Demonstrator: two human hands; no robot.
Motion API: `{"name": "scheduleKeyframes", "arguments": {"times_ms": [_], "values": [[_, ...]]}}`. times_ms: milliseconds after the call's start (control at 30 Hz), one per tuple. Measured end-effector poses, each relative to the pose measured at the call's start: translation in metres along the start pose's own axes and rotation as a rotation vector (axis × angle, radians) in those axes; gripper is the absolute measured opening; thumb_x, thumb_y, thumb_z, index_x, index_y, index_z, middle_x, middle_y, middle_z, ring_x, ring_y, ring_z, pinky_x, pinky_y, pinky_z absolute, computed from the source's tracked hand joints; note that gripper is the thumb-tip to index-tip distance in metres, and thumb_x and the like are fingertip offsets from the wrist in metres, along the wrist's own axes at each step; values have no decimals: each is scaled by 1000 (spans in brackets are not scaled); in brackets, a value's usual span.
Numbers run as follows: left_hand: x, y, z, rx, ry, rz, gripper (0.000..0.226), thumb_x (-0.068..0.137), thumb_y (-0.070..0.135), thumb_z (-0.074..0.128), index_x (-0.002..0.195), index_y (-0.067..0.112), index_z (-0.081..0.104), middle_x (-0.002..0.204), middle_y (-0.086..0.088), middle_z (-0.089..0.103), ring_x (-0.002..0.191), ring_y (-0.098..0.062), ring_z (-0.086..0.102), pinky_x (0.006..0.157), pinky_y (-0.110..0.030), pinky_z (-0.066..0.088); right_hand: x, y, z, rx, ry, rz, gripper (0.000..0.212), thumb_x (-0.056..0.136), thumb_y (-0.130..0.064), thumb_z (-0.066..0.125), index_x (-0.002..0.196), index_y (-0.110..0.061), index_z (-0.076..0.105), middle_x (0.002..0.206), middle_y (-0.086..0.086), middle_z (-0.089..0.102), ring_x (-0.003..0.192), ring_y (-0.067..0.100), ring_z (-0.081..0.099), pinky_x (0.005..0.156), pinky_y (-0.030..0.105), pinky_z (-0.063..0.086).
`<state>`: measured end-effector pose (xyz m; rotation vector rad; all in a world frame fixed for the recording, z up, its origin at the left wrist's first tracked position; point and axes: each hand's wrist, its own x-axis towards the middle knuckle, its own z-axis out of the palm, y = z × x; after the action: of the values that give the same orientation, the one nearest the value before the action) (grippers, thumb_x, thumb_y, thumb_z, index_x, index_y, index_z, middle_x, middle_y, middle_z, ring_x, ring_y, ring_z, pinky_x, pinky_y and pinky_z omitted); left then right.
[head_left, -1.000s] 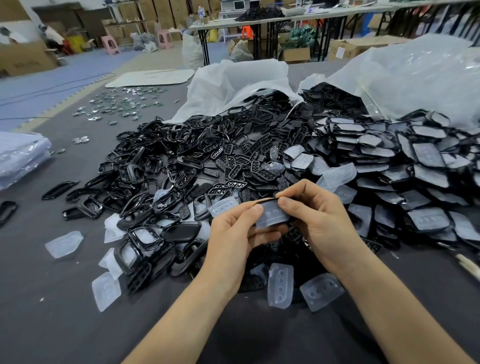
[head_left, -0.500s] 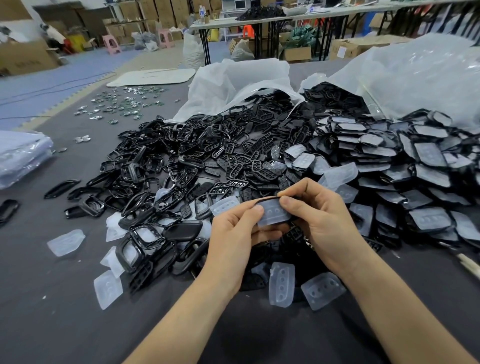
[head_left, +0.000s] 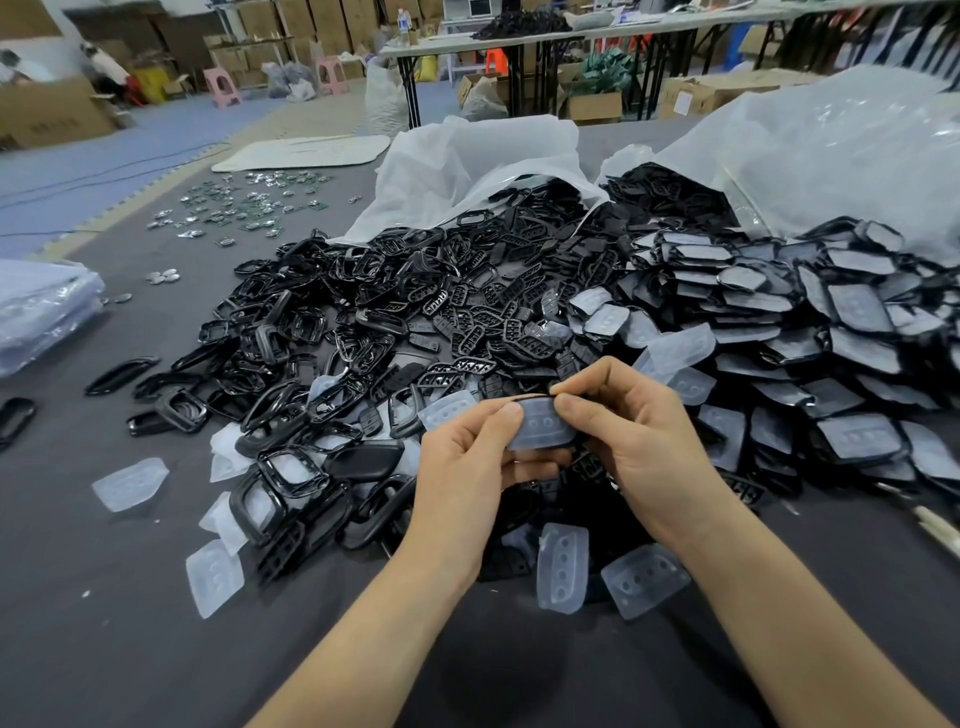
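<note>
Above the worktop's near middle: a silicone pad (head_left: 540, 428) is held clear of the worktop (head_left: 104, 649) between both hands, with the thin edge of a black shell (head_left: 524, 399) showing along its top.
Left hand (head_left: 462, 467): fingers grasp the pad's left end, thumb on its face.
Right hand (head_left: 644, 447): fingers grasp the right end, thumb and forefinger pinching the top rim.
Misfit risk: the soft pad probably stretches or buckles under uneven thumb pressure, so a corner may sit off the shell.
Slip risk: only fingertips hold it, so a twist could pop the pad free and drop it among the loose pads (head_left: 562, 566) toward the near edge.
Mix-up risk: the black pile (head_left: 415, 322) lies just beyond the hands, and a dropped shell would be hard to pick out there.
Hidden: how far the pad is seated on the shell cannot be told.
</note>
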<state>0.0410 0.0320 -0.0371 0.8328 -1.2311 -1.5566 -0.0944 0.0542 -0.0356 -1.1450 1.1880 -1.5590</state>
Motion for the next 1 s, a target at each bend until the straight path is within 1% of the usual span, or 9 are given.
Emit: {"name": "scheduleKeyframes", "arguments": {"times_ms": [233,467,533,633,700,767,867,933,1000], "values": [[2,0,-2,-68,-30,-22,42,101,12,38,89,12,78,89,-18,74,75,-27,72,63,-26,57,0,0,0,-12,40,25,17,86,-1,63,77,-15,66,71,-7,65,75,12,58,73,27,47],[2,-3,-3,-49,-71,-26,44,97,-2,38,89,15,77,94,-13,75,79,-25,73,66,-23,56,0,-1,-4,-50,96,35,22,92,-6,58,80,-18,72,80,1,71,81,18,63,84,41,51],[2,-3,-3,-40,-66,-27,47,97,-3,38,88,18,79,95,-11,75,81,-23,73,67,-22,56,0,0,-4,-58,135,44,24,94,-8,56,84,-23,72,81,-3,70,82,16,64,86,39,52],[4,-3,-4,-57,-42,-37,49,96,-5,37,86,17,79,95,-12,75,82,-23,73,69,-22,56,-2,-2,-4,-289,259,-112,27,91,-6,58,96,-31,65,89,-7,65,79,9,60,77,21,51],[5,-2,-5,-95,-27,-47,49,96,-5,36,84,15,80,94,-13,75,82,-23,73,69,-23,56,-5,-6,-2,-479,249,-290,32,85,-3,58,103,-28,62,98,-5,60,81,7,56,75,13,45],[6,-2,-5,-129,-15,-53,46,95,-5,36,85,10,78,93,-12,75,82,-21,73,69,-24,57,-8,-7,2,-630,137,-406,36,79,-7,59,110,-24,62,106,-4,56,96,9,52,86,14,41],[7,-1,-8,-124,8,-65,33,95,-4,38,101,0,71,96,-14,74,86,-23,73,69,-24,57,-10,-2,9,-809,-3,-431,40,78,-13,67,116,-21,63,114,-4,56,111,17,45,98,18,34],[7,0,-9,-103,-2,-66,32,95,-4,39,104,-1,69,97,-12,75,85,-20,73,69,-23,56,-10,1,8,-855,-20,-419,41,78,-12,73,117,-18,64,116,-6,58,114,18,44,101,22,34],[7,-1,-10,-94,-16,-75,35,95,-4,40,97,6,73,96,-8,75,80,-15,72,68,-23,56,-9,1,7,-849,-3,-416,38,78,-12,76,114,-17,66,114,-6,60,114,19,46,100,21,34]]}}
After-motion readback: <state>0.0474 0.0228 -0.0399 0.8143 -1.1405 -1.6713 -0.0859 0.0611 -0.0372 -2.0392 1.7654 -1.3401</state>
